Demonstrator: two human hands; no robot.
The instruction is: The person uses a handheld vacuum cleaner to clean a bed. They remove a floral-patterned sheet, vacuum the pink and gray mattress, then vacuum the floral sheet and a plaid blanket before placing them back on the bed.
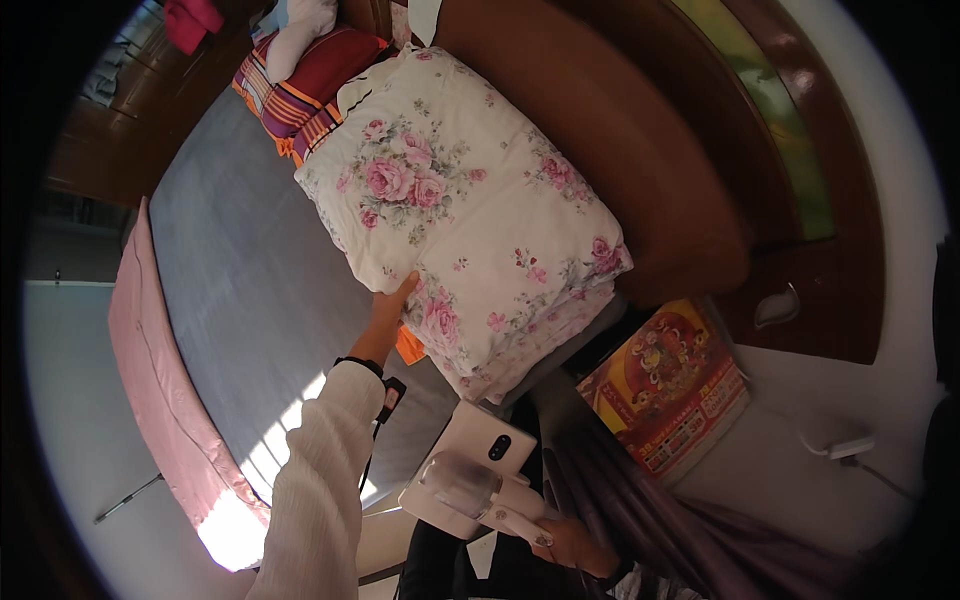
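My left hand (391,301) is at the near left edge of a folded white quilt with pink roses (465,210). The thumb lies on top of the fabric, and the other fingers are hidden at its edge. Low in the picture, my right hand (574,549) grips the handle of a white handheld appliance with a clear, dome-shaped cup (461,484). Behind the appliance is a pale tablet (480,442), its back and dark camera lens facing up. An orange piece of fabric (409,345) shows beside the quilt, below my left wrist.
Under the quilt is a bed with a grey sheet (247,247) and a pink side (172,390). Striped and red bedding (322,82) lies at the far end. A brown headboard (600,127) rises to the right. A printed red box (667,390), a purple curtain (622,487) and a white plug (851,448) are at lower right.
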